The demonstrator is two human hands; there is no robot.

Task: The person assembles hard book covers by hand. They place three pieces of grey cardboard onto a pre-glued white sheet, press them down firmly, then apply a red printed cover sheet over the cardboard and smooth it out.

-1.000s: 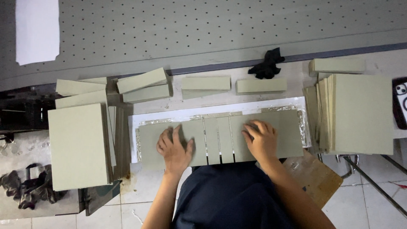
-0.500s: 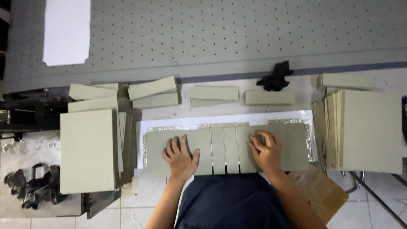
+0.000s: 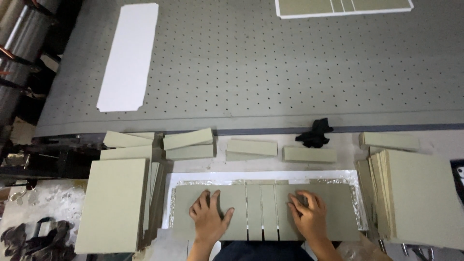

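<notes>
Both hands lie flat, fingers spread, gripping nothing: the left hand (image 3: 209, 217) and the right hand (image 3: 308, 215) press on the row of grey-green board pieces (image 3: 261, 211) laid on a white sheet (image 3: 193, 178) at the table's near edge.

A grey perforated table (image 3: 270, 72) fills the far half of the scene. On its far left lies a long white sheet (image 3: 128, 55). A white-edged board (image 3: 343, 7) sits at its far right edge. A black cloth (image 3: 315, 133) lies crumpled just near the table's edge. Small greenish-grey strips (image 3: 251, 147) line the middle. Stacks of the same board stand left (image 3: 113, 205) and right (image 3: 420, 195).
</notes>
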